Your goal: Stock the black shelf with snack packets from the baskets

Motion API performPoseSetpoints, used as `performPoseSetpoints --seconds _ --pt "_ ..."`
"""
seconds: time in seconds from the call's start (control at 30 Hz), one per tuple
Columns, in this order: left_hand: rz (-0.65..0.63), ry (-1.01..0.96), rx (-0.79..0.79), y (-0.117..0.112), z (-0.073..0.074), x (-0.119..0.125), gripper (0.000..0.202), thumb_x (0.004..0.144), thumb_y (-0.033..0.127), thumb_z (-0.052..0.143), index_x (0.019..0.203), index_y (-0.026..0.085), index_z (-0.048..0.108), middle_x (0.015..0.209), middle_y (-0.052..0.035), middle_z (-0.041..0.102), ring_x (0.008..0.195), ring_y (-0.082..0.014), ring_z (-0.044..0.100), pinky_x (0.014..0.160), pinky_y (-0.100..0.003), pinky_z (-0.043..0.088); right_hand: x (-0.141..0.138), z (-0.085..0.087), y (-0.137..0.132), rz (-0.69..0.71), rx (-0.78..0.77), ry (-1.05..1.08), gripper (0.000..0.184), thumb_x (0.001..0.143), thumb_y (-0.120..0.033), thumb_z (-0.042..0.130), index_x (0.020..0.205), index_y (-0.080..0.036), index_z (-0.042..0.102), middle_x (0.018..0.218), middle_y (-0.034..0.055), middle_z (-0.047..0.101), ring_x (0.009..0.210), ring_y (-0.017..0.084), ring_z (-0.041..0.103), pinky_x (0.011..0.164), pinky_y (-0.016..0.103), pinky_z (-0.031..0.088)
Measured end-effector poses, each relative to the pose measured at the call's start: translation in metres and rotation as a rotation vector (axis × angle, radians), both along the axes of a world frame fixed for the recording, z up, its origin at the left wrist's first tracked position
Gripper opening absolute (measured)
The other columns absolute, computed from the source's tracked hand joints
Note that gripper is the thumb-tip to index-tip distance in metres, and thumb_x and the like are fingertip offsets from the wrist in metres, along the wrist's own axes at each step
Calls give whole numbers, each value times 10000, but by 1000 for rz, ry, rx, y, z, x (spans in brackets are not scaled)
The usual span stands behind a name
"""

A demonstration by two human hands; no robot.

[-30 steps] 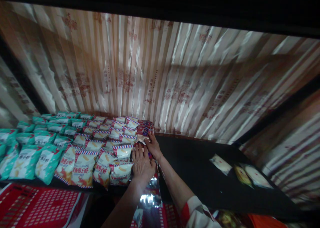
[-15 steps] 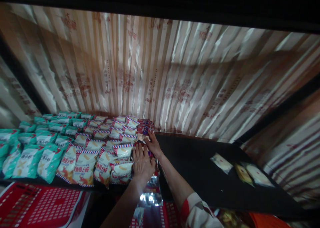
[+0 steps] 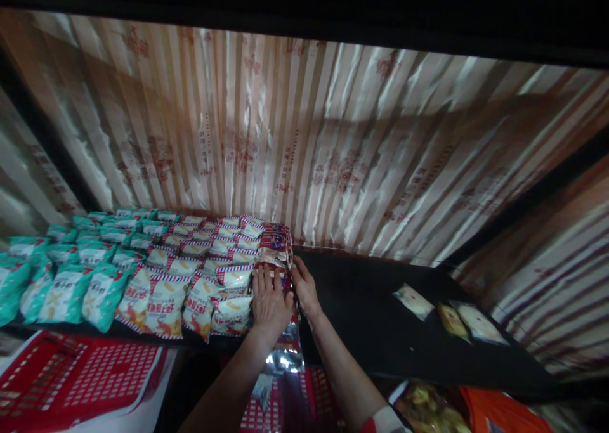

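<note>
So the right hand (image 3: 305, 291) has slid off the top of the dark red packets (image 3: 275, 238) and now sits against their right edge, fingers stretched out, grip released. Left hand (image 3: 271, 303) hasn't really budged: still flat on top, fingers spread, grip loose too. The packets are in the same spot on the black shelf (image 3: 354, 306), right beside the white snack bags (image 3: 234, 277).

Looked like a shop: teal snack bags (image 3: 102, 297), white snack bags (image 3: 166, 306) and dark red packets (image 3: 274, 236) sat sorted by kind in rows on a black shelf (image 3: 361, 300); red perforated baskets (image 3: 95, 373) below, pleated printed sheeting (image 3: 266, 129) behind.
</note>
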State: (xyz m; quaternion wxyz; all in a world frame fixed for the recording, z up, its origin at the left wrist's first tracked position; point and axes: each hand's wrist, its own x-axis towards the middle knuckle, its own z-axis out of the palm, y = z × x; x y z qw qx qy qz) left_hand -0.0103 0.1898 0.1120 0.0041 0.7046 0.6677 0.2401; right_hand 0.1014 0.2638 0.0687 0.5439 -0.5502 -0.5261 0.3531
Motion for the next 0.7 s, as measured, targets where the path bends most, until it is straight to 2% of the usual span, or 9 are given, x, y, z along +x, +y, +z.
performPoseSetpoints --seconds 0.1,0.27,0.4,0.57,0.7 --pt "-8 8 6 -6 -1 0 564 831 374 471 1320 94 456 1440 -181 353 1357 -326 252 1104 -475 230 0 2 -15 2 -36 71 525 769 -503 547 1217 -232 585 1207 39 627 1188 237 516 1019 378 398" --pt "-10 10 2 -16 -1 -1 558 841 356 470 1331 90 444 1441 -197 342 1359 -329 248 1099 -464 248 -5 6 -35 16 -66 165 570 731 -509 580 1200 -186 592 1257 83 590 1166 254 536 1013 395 405" --pt "-23 22 32 -25 -3 -3 553 840 340 466 1342 111 429 1461 -170 320 1371 -312 225 1102 -478 242 -7 9 -43 29 -111 248 617 704 -501 608 1221 -167 572 1207 95 622 1102 259 580 952 388 458" --pt "-44 47 73 -46 -10 -3 537 836 312 463 1334 112 437 1458 -164 329 1373 -312 217 1089 -489 269 -9 17 -56 22 -139 333 662 676 -509 629 1231 -154 562 1120 97 667 977 232 638 865 346 505" --pt "-79 43 94 -65 -14 -1 509 841 302 455 1313 113 463 1445 -160 354 1363 -317 242 1088 -497 270 -9 19 -73 47 -151 344 650 673 -485 641 1221 -143 568 1059 86 693 935 209 647 860 320 502"
